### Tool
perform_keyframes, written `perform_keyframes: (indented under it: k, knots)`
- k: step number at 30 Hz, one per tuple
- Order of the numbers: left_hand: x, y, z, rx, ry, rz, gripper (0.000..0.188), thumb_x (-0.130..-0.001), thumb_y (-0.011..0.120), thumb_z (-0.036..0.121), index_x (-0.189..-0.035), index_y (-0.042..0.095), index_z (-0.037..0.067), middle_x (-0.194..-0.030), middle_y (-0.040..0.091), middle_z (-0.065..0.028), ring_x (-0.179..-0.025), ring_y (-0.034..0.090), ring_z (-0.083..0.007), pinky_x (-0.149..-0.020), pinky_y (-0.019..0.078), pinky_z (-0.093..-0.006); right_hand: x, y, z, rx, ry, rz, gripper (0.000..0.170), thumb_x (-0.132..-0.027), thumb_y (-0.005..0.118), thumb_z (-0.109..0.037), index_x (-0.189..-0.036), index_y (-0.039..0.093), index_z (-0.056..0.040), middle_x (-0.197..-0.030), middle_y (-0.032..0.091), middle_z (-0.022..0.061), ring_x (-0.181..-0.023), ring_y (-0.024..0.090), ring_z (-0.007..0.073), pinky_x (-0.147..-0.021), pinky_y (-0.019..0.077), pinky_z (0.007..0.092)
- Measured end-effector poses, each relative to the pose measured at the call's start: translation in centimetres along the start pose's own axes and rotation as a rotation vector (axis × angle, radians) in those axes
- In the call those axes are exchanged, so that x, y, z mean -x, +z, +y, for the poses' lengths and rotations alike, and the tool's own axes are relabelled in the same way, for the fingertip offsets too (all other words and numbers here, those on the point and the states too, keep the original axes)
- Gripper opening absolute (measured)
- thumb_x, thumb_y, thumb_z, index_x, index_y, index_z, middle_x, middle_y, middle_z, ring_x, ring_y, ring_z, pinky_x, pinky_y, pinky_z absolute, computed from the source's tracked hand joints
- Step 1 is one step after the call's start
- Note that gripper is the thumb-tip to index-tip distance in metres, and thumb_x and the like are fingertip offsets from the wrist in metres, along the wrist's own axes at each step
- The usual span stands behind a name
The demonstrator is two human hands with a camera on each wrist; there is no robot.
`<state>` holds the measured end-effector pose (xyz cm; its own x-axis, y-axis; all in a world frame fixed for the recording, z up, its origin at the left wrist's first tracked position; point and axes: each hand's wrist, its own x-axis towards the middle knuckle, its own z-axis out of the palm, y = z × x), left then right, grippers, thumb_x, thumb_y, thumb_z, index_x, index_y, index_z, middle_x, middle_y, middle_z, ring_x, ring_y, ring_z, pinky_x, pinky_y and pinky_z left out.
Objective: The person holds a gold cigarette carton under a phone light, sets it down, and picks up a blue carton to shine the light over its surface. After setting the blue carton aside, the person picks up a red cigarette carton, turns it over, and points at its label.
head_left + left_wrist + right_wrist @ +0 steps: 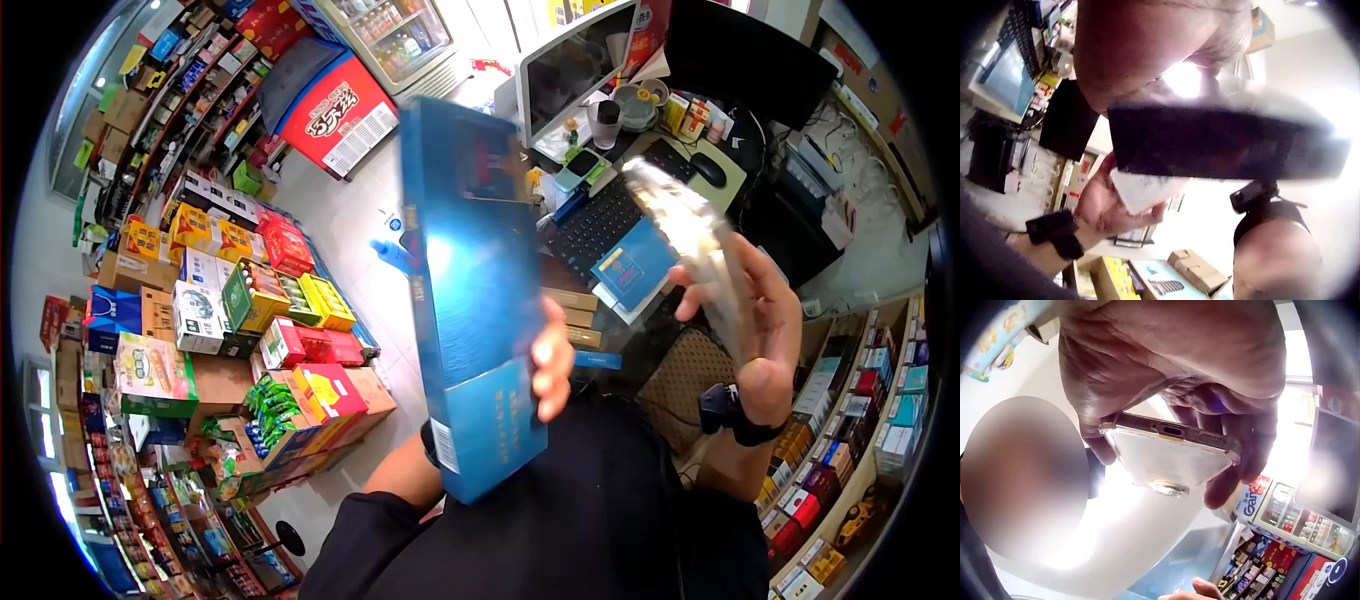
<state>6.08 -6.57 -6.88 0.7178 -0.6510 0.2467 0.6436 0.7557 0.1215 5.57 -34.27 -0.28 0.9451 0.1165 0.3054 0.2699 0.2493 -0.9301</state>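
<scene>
A long blue box (475, 300) stands tilted before the chest in the head view; the left hand (552, 360) grips its right edge, fingers curled round it. In the left wrist view the box (1229, 142) is a dark slab below the left hand (1147, 50). The right hand (770, 330) holds a phone (695, 235) by its sides, apart from the box. From the right wrist, the phone's (1169, 453) port end shows between thumb and fingers of the right hand (1172, 356); the box (1188, 559) appears blurred below.
Behind the hands, a desk holds a keyboard (595, 235), a monitor (575, 65), a mouse (708, 169) and a flat blue packet (635, 265). Stacked cartons (330, 410) stand on the left, near a red chest freezer (335, 115). Shelves of small boxes (840, 440) line the right.
</scene>
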Motion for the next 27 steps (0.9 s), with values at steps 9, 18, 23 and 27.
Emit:
perform_keyframes:
  k: [9, 18, 23, 27]
  knots:
    - [2.0, 2.1, 8.6, -2.323, 0.814, 0.113, 0.031, -0.073, 0.083, 0.000, -0.101, 0.071, 0.007, -0.114, 0.076, -0.0130, -0.105, 0.070, -0.0271, -0.086, 0.0584, -0.0353, 1.7, -5.5, -1.4, 0.127, -0.027, 0.170, 0.115, -0.071, 0.075, -0.070, -0.145, 0.044, 0.0120, -0.128, 0.065, 0.0275, -0.097, 0.068, 0.0226, -0.091, 0.0516, 0.0335]
    - [1.5, 3.5, 5.6, -2.580, 0.828, -0.075, 0.034, -0.077, 0.087, 0.013, -0.105, 0.068, 0.013, -0.116, 0.075, -0.0090, -0.111, 0.070, -0.0310, -0.089, 0.0591, -0.0380, 1.9, -2.4, 0.4, -0.041, 0.080, -0.090, 0.114, -0.073, 0.083, -0.055, -0.151, 0.037, 0.0147, -0.119, 0.068, 0.0251, -0.099, 0.069, 0.0233, -0.088, 0.0528, 0.0338]
    - [1.7, 4.1, 5.0, -2.575, 0.773, -0.127, 0.034, -0.076, 0.087, 0.016, -0.105, 0.069, 0.014, -0.118, 0.075, -0.0087, -0.113, 0.069, -0.0320, -0.092, 0.0588, -0.0397, 1.6, -1.5, 0.6, -0.135, 0.211, -0.278, 0.107, -0.071, 0.086, -0.040, -0.152, 0.038, 0.0115, -0.117, 0.068, 0.0208, -0.099, 0.064, 0.0192, -0.090, 0.0491, 0.0297]
    - [2.1, 4.6, 4.5, -2.535, 0.727, -0.124, 0.030, -0.080, 0.084, 0.015, -0.104, 0.067, 0.014, -0.121, 0.073, -0.0092, -0.119, 0.067, -0.0329, -0.097, 0.0575, -0.0420, 1.7, -1.2, 0.6, -0.081, 0.246, -0.330, 0.108, -0.068, 0.087, -0.042, -0.150, 0.041, 0.0124, -0.119, 0.069, 0.0208, -0.104, 0.065, 0.0198, -0.096, 0.0477, 0.0301]
